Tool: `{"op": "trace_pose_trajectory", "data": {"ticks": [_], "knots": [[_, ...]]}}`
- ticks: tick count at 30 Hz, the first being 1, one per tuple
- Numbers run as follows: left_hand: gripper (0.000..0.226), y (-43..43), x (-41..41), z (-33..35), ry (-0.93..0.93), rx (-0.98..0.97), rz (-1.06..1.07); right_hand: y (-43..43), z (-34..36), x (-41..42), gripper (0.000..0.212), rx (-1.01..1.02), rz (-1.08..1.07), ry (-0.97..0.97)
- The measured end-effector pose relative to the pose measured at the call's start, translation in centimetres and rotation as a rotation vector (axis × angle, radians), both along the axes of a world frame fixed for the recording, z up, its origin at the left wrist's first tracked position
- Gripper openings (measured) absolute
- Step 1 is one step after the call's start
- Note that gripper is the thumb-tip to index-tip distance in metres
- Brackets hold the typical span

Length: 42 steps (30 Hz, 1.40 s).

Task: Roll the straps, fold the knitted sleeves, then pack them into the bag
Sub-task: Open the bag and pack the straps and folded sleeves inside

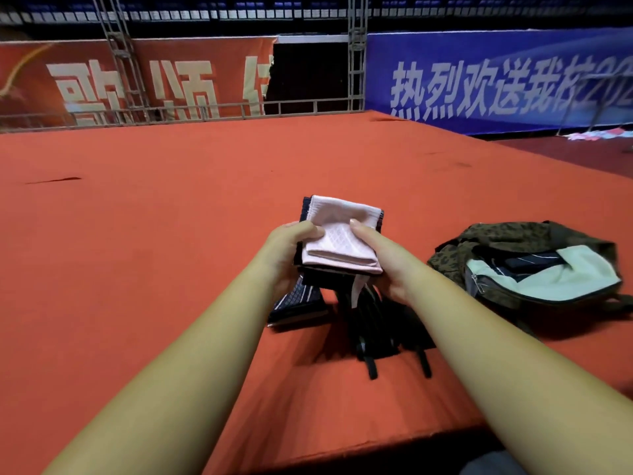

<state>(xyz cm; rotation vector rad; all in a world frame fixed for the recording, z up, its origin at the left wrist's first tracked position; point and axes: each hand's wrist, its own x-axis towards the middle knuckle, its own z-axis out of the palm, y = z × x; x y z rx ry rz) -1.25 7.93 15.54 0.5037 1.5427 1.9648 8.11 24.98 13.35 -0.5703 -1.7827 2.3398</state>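
Hands meet over a red-orange, felt-like surface (171,217), both gripping one stack (329,277) of folded knitted sleeves held just above it. The left hand (291,255) clasps the stack's left edge, thumb pressed flat on top and fingers curled beneath. The right hand (383,262) takes the right edge the same way, thumb on top and fingers hidden under the fabric.

Uppermost in the stack lies a pale pink sleeve (342,238), folded into a soft rectangle, its knit showing a fine diamond pattern and a rounded fold along the near edge. Under it sit dark sleeves (306,205), their navy edges showing at the far left corner and along the near side.

Below the hands, a navy striped sleeve (298,303) rests on the surface, ribbed and folded flat. Just beside it, to the right, lies a loose heap of black webbing straps (373,323), narrow ends trailing toward the near edge.

To the right, apart from the hands, the bag (507,234) slumps open: mottled brown-and-olive cloth outside, a pale mint panel with a zip, dark striped fabric showing inside its mouth.

Behind the surface hang a red banner (102,80) and a blue banner (496,80) with large pale characters, parted by a grey metal truss (356,53).
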Motion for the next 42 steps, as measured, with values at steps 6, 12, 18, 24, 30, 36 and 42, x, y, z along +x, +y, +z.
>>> {"op": "trace_pose_trajectory", "data": {"ticks": [6,12,18,24,30,36,42], "knots": [[0.013,5.0,3.7,1.9,-0.106,0.088,-0.114,4.2,2.9,4.7,0.05,-0.106,-0.068,0.073],[0.046,12.0,7.3,2.0,-0.11,0.014,-0.207,10.4,2.9,10.3,0.053,-0.136,-0.166,0.078],[0.06,19.3,10.1,1.1,-0.062,-0.074,-0.398,17.0,2.1,15.7,0.048,-0.157,-0.288,0.107],[0.041,26.8,10.2,-0.7,0.345,-0.156,-0.192,24.2,1.3,19.7,0.051,-0.226,-0.521,0.226],[0.043,31.2,10.2,-3.5,1.099,-0.84,-0.079,28.7,0.6,21.8,0.039,-0.33,-0.569,0.322],[0.041,33.6,9.6,-4.1,0.977,-0.905,-0.02,31.0,-0.4,20.9,0.038,-0.321,-0.547,0.313],[0.015,34.1,6.3,-2.2,0.492,-0.767,-0.144,31.9,-0.5,18.9,0.036,-0.256,-0.395,0.302]]}}
